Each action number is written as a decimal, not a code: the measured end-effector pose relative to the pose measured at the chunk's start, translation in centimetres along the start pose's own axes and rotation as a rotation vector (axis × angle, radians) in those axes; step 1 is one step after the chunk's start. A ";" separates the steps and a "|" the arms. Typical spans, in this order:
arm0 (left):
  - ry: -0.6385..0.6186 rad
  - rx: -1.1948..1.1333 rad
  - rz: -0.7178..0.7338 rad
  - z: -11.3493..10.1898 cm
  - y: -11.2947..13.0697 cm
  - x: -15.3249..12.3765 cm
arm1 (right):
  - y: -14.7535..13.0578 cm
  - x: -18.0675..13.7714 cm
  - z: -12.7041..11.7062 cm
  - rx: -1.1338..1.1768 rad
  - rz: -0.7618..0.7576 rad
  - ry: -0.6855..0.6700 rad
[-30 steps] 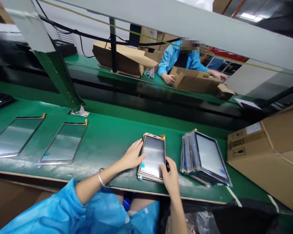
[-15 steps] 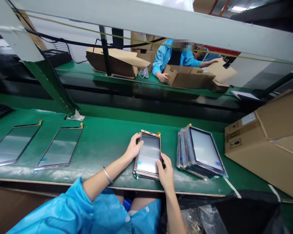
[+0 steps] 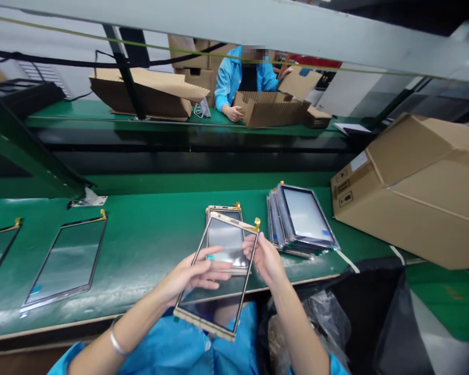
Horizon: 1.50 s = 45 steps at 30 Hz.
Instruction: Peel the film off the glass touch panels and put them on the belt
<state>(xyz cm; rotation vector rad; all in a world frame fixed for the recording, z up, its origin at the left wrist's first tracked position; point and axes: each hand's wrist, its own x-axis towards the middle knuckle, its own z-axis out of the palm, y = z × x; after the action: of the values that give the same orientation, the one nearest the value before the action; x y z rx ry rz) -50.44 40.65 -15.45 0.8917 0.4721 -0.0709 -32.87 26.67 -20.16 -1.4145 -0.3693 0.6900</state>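
Observation:
A thin transparent touch panel (image 3: pixel 219 297) with a black border, a pale strip at each end and a yellow flex tab (image 3: pixel 257 224) is raised and tilted over the bench edge. My left hand (image 3: pixel 191 273) holds it at the left edge, its spread fingers showing through the glass. At the upper right edge, just under the tab, my right hand (image 3: pixel 266 255) grips the panel with bent fingers. Behind it a small stack of similar panels (image 3: pixel 226 234) lies on the green bench, partly covered. A thicker stack of plastic-wrapped panels (image 3: pixel 305 213) stands to the right.
Single panels (image 3: pixel 66 258) lie on the left of the bench (image 3: pixel 140 260). A cardboard box (image 3: pixel 406 192) stands at the right, above a black bag (image 3: pixel 367 307) with clear plastic. Across the divider, a co-worker (image 3: pixel 229 83) handles a carton (image 3: pixel 275 109). A green post (image 3: pixel 42 151) rises at left.
One touch panel has come up off the small stack and toward me, tilted, between both hands. The stack stays on the bench. The view has swung to the right.

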 end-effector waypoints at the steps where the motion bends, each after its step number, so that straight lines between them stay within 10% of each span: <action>1: -0.014 0.031 -0.016 -0.4 -0.1 -0.9 | -1.0 0.1 0.2 0.016 0.030 -0.057; 6: -0.010 0.136 -0.030 -1.2 -0.5 -3.6 | -4.7 -1.1 1.3 -0.227 -0.057 -0.279; 12: -0.033 0.306 -0.003 -1.0 0.6 -5.5 | -3.7 -4.0 1.4 -0.528 -0.410 -0.083; 28: -0.167 0.918 -0.036 -0.5 3.4 -7.8 | -10.9 -4.4 3.4 -1.065 -0.859 -0.638; 35: -0.264 0.558 -0.179 -1.7 2.9 -6.7 | -9.2 -6.1 2.7 -1.116 -1.243 -0.436; 40: -0.278 0.346 -0.202 -4.2 3.6 -5.5 | -10.0 -9.8 -0.6 -0.429 -0.611 -0.469; 42: -0.261 0.313 -0.204 -5.0 3.9 -5.4 | -10.7 -10.5 -2.3 -0.170 -0.470 -0.304; 45: -0.230 0.360 -0.186 -4.9 4.0 -5.4 | -11.0 -9.7 -3.6 -0.182 -0.659 0.198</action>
<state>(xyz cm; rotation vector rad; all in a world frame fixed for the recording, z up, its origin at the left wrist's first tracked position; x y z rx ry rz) -56.09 46.19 -12.86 1.1741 0.3304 -0.4350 -35.50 17.63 -8.34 -1.4028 -0.7099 -0.0216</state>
